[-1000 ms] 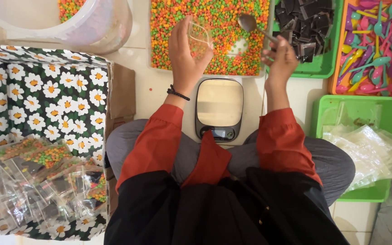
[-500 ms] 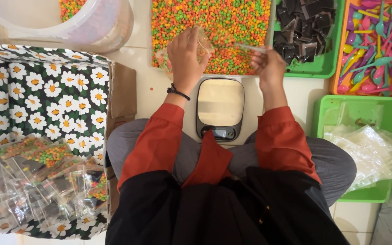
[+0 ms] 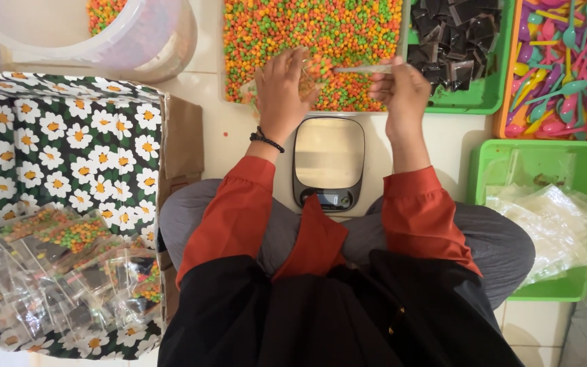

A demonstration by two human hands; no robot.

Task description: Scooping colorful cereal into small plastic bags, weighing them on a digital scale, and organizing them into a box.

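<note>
A seated person works over a tray of orange, green and yellow candy beads [image 3: 348, 27]. The left hand [image 3: 281, 92] has its fingers curled around a small clear bag [image 3: 310, 71] partly filled with beads, held just above the tray's near edge. The right hand [image 3: 402, 88] pinches the handle of a spoon [image 3: 354, 68], whose bowl meets the bag's mouth beside the left fingertips. Below both hands sits a digital scale [image 3: 328, 163] on the floor. Right of the right fingers, a green tray of dark wrapped pieces [image 3: 460, 34].
</note>
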